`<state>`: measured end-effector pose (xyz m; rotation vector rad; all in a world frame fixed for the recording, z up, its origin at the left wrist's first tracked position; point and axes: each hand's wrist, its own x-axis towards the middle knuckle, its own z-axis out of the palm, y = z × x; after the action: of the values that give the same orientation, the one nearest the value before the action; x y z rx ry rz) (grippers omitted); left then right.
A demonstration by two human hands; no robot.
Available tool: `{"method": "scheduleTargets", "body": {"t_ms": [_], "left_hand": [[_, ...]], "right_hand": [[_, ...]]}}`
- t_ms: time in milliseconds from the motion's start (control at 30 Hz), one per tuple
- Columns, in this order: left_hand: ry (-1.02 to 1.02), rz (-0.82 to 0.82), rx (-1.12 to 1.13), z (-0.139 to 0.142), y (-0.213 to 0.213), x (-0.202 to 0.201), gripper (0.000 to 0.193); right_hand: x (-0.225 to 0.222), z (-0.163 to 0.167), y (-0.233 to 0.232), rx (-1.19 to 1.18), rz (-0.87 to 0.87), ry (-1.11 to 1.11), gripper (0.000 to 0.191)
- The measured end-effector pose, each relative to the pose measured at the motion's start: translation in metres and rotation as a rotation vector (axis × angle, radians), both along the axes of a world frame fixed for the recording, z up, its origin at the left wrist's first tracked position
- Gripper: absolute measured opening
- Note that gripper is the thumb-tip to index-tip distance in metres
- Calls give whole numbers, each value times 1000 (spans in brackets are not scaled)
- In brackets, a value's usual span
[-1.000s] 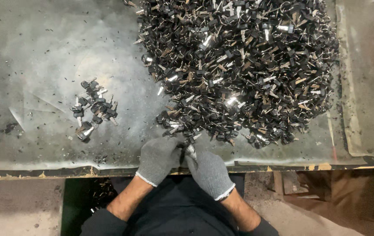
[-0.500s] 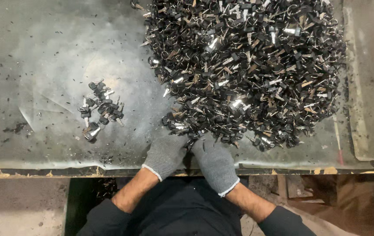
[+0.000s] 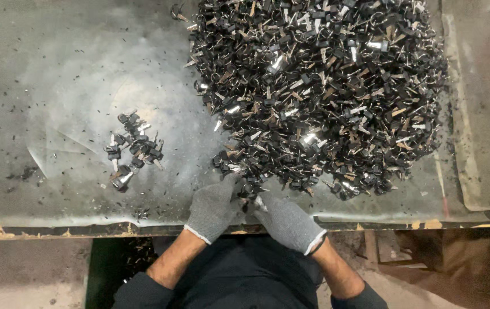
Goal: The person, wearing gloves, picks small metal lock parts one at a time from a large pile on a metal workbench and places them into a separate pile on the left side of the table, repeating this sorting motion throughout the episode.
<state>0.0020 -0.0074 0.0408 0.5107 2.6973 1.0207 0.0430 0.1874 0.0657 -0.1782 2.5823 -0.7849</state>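
Gloves of grey knit cover both hands at the lower centre of the frame. The left hand (image 3: 213, 209) and right hand (image 3: 286, 222) meet at the near edge of the big pile of keys (image 3: 319, 91), fingers curled around a few small dark keys (image 3: 250, 191) pinched between them. Beneath lies the worn grey table (image 3: 56, 74), dusted with specks. At centre left sits a small separate cluster of keys (image 3: 133, 150), well apart from the heap filling the upper right.
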Motion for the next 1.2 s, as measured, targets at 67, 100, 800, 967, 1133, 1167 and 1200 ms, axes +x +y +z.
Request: {"method": "scheduleTargets", "body": {"t_ms": [67,100,800,967,1133,1167,1200], "left_hand": [[85,-23,22,1,1,0,32],[87,-45,1,2,1,0,33],[300,-113,52,-13,0,10,38],[387,-155,-53,-22,1,15,31],[420,-149,-51,-20,2,14,37],[401,-136,-48,-20,2,13,38],[421,-135,-48,-19,2,13,36]], "right_hand": [[9,-1,-7,16,-174,55,26],[13,-1,-13,142,-120,105,22],[18,-23,-10,239,9,252,24],[22,-18,-25,354,-51,56,18],[8,-11,-12,178,-19,95,22],[7,-11,-12,95,-35,20,26],[6,-13,-12,112,-70,35,29]]}}
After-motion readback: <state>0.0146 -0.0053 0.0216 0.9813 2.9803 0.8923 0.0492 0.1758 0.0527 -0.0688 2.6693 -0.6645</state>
